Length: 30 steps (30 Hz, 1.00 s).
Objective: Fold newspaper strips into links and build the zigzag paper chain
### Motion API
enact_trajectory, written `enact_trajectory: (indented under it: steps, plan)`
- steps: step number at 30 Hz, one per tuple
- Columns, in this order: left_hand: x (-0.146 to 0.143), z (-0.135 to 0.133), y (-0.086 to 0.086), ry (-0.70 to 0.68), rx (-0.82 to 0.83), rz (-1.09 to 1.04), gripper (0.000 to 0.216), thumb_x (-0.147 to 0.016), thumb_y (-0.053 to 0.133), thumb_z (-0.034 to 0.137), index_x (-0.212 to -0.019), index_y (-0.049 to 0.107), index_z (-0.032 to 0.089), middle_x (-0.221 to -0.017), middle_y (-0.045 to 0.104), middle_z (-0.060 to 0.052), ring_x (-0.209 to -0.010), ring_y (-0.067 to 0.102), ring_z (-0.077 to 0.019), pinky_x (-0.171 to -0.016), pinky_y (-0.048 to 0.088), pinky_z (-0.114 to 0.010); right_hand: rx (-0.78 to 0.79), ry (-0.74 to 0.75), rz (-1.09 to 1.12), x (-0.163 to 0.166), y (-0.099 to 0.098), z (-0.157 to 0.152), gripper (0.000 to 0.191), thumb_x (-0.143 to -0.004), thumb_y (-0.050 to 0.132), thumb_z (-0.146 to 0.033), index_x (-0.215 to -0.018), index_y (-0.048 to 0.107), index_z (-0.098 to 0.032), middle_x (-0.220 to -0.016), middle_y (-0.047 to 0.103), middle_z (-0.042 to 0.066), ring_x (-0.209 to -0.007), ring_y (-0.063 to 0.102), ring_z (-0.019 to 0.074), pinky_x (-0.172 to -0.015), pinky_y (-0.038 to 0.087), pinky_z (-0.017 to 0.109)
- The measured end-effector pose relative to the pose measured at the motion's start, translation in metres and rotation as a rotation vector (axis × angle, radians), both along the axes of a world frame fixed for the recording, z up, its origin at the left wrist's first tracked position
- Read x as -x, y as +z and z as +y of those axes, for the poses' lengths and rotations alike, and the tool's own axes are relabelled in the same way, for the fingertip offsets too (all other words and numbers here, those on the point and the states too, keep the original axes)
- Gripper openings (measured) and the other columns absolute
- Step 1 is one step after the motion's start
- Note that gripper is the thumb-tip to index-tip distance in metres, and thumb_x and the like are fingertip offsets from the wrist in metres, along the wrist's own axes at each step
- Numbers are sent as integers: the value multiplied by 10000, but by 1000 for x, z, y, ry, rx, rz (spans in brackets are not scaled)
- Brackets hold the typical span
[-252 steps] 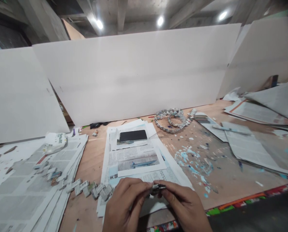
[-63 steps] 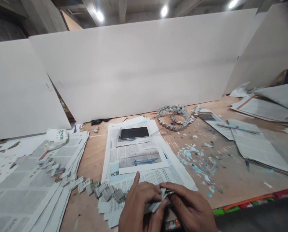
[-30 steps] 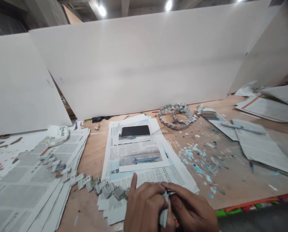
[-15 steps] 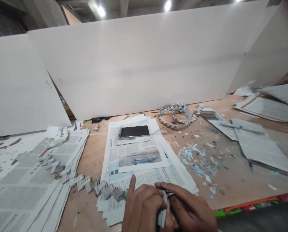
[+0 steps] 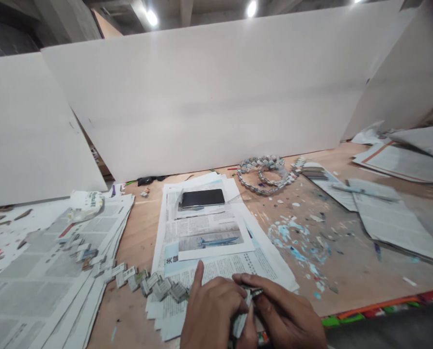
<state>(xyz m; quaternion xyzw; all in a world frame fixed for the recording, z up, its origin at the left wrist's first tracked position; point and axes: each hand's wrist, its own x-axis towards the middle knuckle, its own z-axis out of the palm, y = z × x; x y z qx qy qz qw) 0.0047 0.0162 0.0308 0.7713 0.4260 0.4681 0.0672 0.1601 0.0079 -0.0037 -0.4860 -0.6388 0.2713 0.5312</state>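
My left hand and my right hand meet at the table's near edge, both pinched on a small folded newspaper strip. The left forefinger sticks out and points away from me. From the left hand a zigzag chain of folded paper links runs off to the left over the table. Under the hands lies a stack of newspaper sheets with a black phone on its far end.
A coiled paper chain lies beyond the sheets near the white boards that wall the back. More newspapers cover the left and right. Blue and white paper scraps dot the wooden table.
My hands stay together on the strip; over the last seconds it has been turned from lying flat between my fingertips to hanging down between my hands. The view has shifted slightly.
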Motion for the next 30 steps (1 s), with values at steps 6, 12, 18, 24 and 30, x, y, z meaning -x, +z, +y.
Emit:
enact_trajectory:
  steps: [6, 12, 18, 24, 30]
  plan:
    - [8, 0, 14, -76, 142, -124, 243, -904, 525, 47, -985, 576, 271, -875, 706, 68, -826, 701, -104, -1213, 335, -351, -49, 35, 2, 2, 3, 0, 451, -878, 622, -53, -1165, 767, -369, -1050, 834, -58, -931, 804, 159, -862, 612, 156]
    - [14, 3, 12, -116, 180, -159, 205, -916, 566, 70, -934, 589, 272, -826, 698, 77, -780, 701, -114, -1186, 394, -403, -113, 91, 14, 1, 0, 2, 483, -892, 627, -53, -1232, 740, -376, -1055, 831, -36, -910, 805, 184, -844, 634, 200]
    - [16, 5, 15, -93, 189, -196, 226, -899, 611, 64, -949, 612, 284, -846, 714, 75, -808, 703, -128, -1198, 374, -449, -124, 89, 3, -1, 0, 1, 484, -896, 655, -73, -1273, 721, -369, -1053, 831, -24, -896, 805, 181, -826, 636, 191]
    - [17, 7, 13, -162, 134, -87, 127, -961, 659, 239, -1072, 653, 302, -948, 787, 59, -873, 743, -143, -1250, 288, -455, -45, -54, 129, 9, -11, -4, 378, -937, 696, -302, -1312, 691, -347, -1026, 842, -1, -899, 811, 194, -838, 635, 201]
    - [19, -7, -1, 156, 239, -205, 187, -969, 609, 387, -1083, 719, 288, -1058, 803, -39, -1110, 737, -284, -933, 615, -371, -1, -163, 184, 19, -12, -7, 286, -941, 652, -506, -1127, 790, -338, -963, 846, 17, -862, 810, 217, -803, 651, 235]
